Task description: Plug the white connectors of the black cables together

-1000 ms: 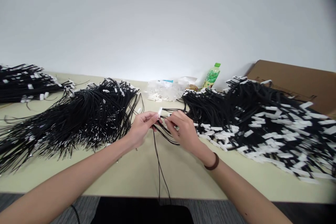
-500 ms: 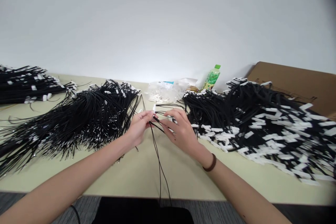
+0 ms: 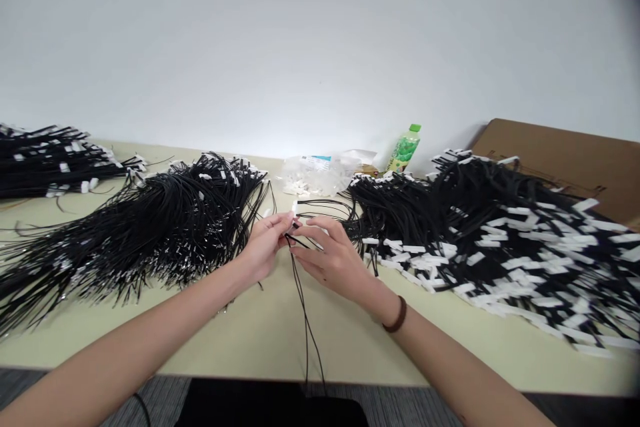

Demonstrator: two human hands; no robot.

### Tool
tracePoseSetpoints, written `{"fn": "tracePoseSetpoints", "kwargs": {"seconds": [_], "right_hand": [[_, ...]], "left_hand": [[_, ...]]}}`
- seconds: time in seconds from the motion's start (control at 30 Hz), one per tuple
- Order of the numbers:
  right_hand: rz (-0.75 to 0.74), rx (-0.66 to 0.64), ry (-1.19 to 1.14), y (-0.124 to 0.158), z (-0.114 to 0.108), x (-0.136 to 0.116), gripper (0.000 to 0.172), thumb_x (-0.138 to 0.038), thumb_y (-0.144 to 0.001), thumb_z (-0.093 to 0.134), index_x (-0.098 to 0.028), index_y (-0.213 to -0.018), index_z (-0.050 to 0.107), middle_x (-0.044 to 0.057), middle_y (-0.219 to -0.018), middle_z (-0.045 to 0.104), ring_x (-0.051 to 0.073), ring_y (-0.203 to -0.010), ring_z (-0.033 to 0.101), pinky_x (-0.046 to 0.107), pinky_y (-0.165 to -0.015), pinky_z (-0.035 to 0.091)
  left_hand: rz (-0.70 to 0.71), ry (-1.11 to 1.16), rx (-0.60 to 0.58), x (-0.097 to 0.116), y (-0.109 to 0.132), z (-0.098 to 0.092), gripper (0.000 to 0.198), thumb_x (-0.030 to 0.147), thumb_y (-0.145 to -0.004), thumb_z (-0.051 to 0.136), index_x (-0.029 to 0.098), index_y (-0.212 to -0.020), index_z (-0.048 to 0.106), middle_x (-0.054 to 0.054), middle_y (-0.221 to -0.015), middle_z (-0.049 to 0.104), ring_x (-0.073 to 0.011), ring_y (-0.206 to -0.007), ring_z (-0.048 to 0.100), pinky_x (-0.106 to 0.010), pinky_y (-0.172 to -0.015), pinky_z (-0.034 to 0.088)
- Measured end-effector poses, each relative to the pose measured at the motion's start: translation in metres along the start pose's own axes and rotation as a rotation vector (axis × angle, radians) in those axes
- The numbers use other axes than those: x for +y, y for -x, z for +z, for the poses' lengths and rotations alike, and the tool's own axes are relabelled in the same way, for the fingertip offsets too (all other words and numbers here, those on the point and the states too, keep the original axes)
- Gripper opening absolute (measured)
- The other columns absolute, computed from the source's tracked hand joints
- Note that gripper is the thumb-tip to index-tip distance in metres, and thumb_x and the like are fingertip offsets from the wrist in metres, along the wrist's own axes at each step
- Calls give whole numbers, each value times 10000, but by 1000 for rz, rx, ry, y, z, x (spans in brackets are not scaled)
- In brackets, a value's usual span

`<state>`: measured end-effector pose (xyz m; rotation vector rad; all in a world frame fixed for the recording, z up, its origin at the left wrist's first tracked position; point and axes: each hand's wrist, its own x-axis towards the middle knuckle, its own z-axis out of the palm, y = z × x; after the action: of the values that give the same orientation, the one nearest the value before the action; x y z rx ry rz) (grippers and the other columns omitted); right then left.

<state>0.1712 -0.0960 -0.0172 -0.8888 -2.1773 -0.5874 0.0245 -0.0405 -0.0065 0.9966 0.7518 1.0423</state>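
My left hand (image 3: pixel 264 248) and my right hand (image 3: pixel 327 259) meet at the middle of the pale table (image 3: pixel 260 327). Both pinch the same thin black cable (image 3: pixel 306 320), which hangs down over the table's near edge. A small white connector (image 3: pixel 295 207) shows just above the fingertips. A large heap of bare-ended black cables (image 3: pixel 150 227) lies to the left of my hands. To the right spreads a pile of black cables with white connectors (image 3: pixel 490 240). A brown band sits on my right wrist.
A clear bag of white connectors (image 3: pixel 313 177) and a green bottle (image 3: pixel 403 147) stand at the back by the wall. Another cable bundle (image 3: pixel 45 160) lies far left. Flat cardboard (image 3: pixel 565 160) leans at the back right.
My right hand has slid left and slightly nearer, closing on the left hand. The white connector that stuck up between the fingers has dropped lower toward the fingertips.
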Motion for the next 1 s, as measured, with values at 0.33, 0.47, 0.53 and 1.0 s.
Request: {"fn": "tracePoseSetpoints", "kwargs": {"seconds": [0.33, 0.47, 0.53, 1.0], "right_hand": [[-6, 22, -25, -1, -1, -2, 58, -194, -819, 560, -212, -816, 614, 5, -1064, 585, 157, -1106, 421, 338, -935, 406], [-16, 5, -34, 1, 3, -1, 109, -193, -822, 557, -234, -906, 613, 1, -1088, 572, 159, -1123, 412, 339, -952, 391], [-22, -5, -32, 2, 5, -1, 139, -195, -820, 562, -245, -941, 610, 3, -1115, 558, 165, -1137, 404, 345, -959, 385], [191, 104, -415, -3, -4, -1, 188, -131, -866, 466, -198, -972, 606, 25, -1016, 630, 100, -989, 559, 255, -878, 483]], "left_hand": [[-5, -8, -1, 0, 2, 1, 215, 332, -633, 712, 137, -693, 643, -17, -717, 607, -86, -625, 501, -202, -560, 375], [-18, -3, -8, 0, 3, 2, 238, 349, -627, 716, 134, -691, 638, -4, -671, 591, -72, -566, 471, -196, -509, 344], [-19, 6, -6, 0, 3, 2, 245, 350, -621, 720, 132, -695, 637, 1, -670, 587, -67, -556, 463, -193, -494, 334], [3, -52, 11, 2, 2, 1, 206, 333, -667, 675, 130, -662, 635, -21, -710, 607, -100, -649, 523, -225, -604, 401]]}}
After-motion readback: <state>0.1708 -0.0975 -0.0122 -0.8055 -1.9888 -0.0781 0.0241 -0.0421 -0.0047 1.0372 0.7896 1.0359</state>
